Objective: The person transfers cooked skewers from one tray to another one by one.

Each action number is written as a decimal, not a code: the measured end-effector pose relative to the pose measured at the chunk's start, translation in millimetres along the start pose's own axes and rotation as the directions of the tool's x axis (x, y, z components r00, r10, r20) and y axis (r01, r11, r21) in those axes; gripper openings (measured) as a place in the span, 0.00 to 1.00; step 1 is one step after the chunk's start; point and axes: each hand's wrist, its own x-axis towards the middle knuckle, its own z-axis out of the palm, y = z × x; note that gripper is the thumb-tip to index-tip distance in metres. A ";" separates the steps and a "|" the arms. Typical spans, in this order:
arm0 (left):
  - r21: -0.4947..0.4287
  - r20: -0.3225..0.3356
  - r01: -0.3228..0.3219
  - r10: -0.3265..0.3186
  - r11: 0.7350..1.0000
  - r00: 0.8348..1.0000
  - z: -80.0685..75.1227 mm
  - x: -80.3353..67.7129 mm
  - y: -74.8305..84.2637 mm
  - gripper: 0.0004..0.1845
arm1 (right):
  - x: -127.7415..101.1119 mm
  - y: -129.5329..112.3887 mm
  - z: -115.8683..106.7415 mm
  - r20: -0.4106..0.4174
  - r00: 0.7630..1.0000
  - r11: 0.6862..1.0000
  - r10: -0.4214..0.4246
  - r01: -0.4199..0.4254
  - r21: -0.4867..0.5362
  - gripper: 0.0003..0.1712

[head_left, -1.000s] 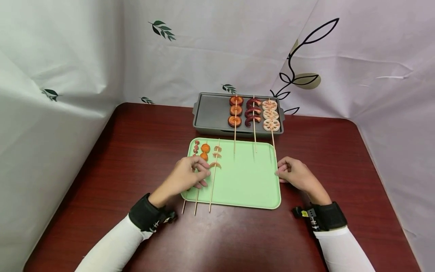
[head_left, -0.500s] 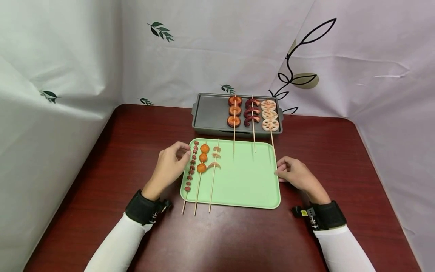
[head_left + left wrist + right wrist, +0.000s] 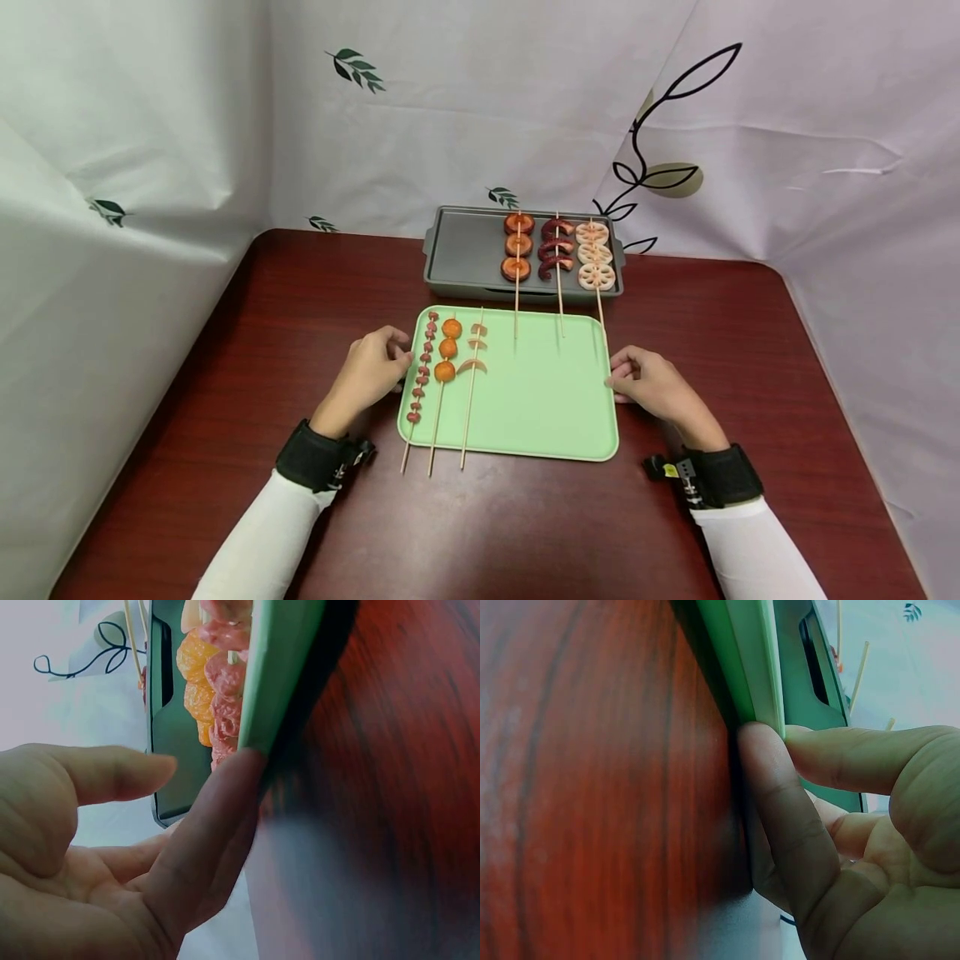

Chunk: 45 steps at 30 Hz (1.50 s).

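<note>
Three skewers (image 3: 472,365) lie along the left side of the green tray (image 3: 551,400), which sits midway across the surface (image 3: 525,533), just in front of the grill pan (image 3: 468,250) at its far edge. The tray looks light, stiff and fairly smooth; its short sides seem the sensible hold, kept level, since the skewers could slide. On the right rim, the person's right grip (image 3: 648,383) pinches between thumb and index finger. The left grip (image 3: 367,367) only touches the left rim with a fingertip, its thumb standing off. Shadow under the rims hides whether the tray rests flat; the surface's near edge is cut off.
</note>
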 end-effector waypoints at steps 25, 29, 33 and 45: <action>-0.024 0.202 0.075 -0.068 0.997 0.977 -1.8 9.9 -9.6 0.16 | 0.0 -0.2 0.5 -0.005 1.000 0.999 -0.012 0.012 -0.035 0.16; -0.029 0.212 0.071 -0.064 0.997 0.975 -0.6 10.3 -9.1 0.15 | -0.6 0.6 -0.6 -0.004 1.000 0.999 -0.014 0.014 -0.050 0.16; -0.036 0.211 0.068 -0.059 0.997 0.976 0.2 9.8 -10.2 0.14 | -0.2 2.4 -0.3 -0.014 1.000 0.999 -0.009 0.009 -0.051 0.15; -0.055 0.200 0.065 -0.053 0.996 0.978 0.7 8.2 -12.4 0.12 | -12.4 -4.6 -10.7 0.030 0.999 0.998 -0.038 0.040 -0.052 0.23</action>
